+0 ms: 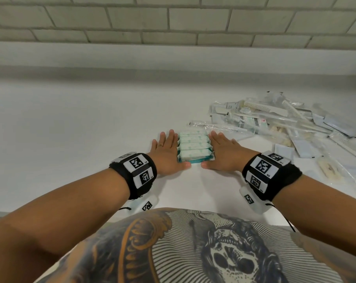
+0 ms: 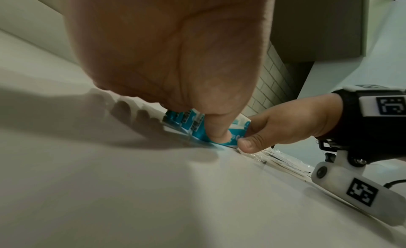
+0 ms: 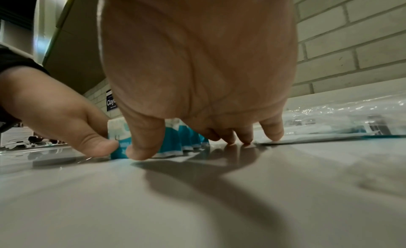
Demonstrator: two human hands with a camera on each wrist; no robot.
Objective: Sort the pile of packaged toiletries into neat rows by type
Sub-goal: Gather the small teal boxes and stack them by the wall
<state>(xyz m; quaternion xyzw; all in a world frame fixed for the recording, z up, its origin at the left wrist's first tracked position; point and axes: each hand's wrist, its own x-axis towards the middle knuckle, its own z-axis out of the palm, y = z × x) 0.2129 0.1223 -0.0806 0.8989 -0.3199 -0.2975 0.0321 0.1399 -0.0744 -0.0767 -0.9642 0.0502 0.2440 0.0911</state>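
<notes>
a: what holds what here?
b: clear plastic sleeves in the pile (image 1: 279, 123), each with a pale comb or a thin stick-like piece sealed inside; some flat white sachets lie at the pile's near edge. what the sachets hold i cannot tell.

a: and the sorted ones?
b: four white soap-like packets (image 1: 194, 147) with teal ends, lying side by side in one tight row on the white counter (image 1: 71, 129), just left of the pile and straight ahead of the person.

a: the hands?
b: the left hand (image 1: 166, 152) lies flat against the row's left side, fingers straight and together, thumb at the near corner. the right hand (image 1: 224, 152) mirrors it on the right side, fingers straight, thumb tip near the other thumb. neither grips; both press the row from its sides.

a: anything only one camera gives?
b: the left wrist view shows both thumbs touching the nearest packet's teal end, with print on it too blurred to read. the right wrist view shows the fingertips (image 3: 272, 131) resting on the counter, and the teal ends standing in a line behind the thumb. only the head view shows the count of four and the grey brick wall (image 1: 173, 19) behind.
</notes>
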